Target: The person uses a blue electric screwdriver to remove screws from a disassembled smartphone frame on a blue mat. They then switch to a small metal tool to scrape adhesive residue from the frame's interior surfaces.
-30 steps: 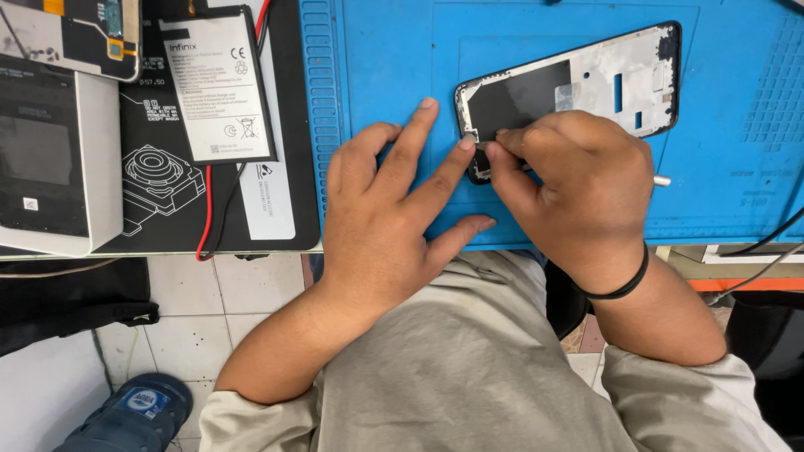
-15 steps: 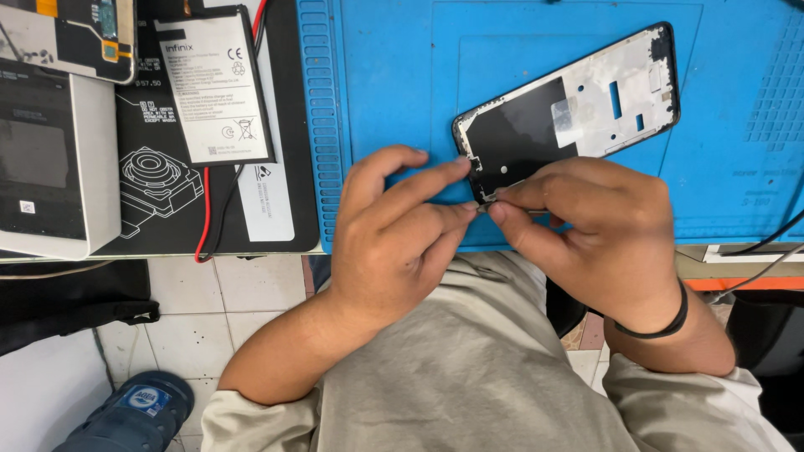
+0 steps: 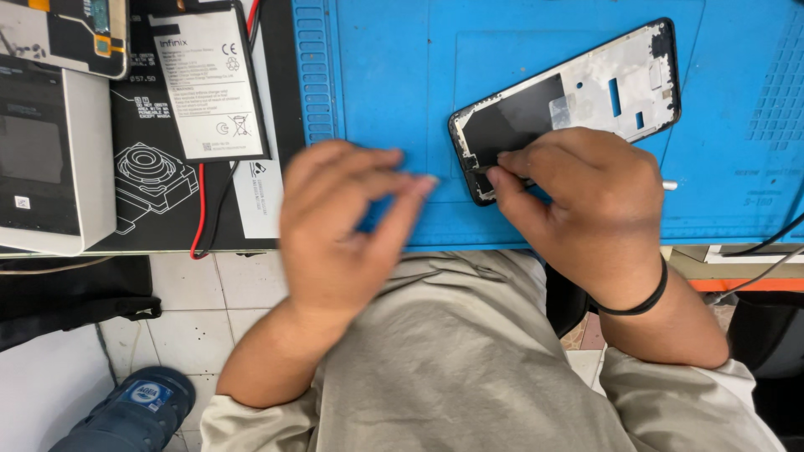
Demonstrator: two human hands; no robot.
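A flat battery pack (image 3: 209,84) lies at the upper left, its face covered by a white rectangular label with grey print inside a black border. Just below it, a narrow white printed label (image 3: 258,201) sits on the black mat (image 3: 159,209). At the far left stands a white box (image 3: 54,151) with a dark panel on top bearing a small white sticker (image 3: 22,202).

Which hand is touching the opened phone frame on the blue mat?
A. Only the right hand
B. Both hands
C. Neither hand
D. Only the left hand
A: the right hand pinches at the lower end of the phone frame, while the blurred left hand hangs apart from it over the blue mat.
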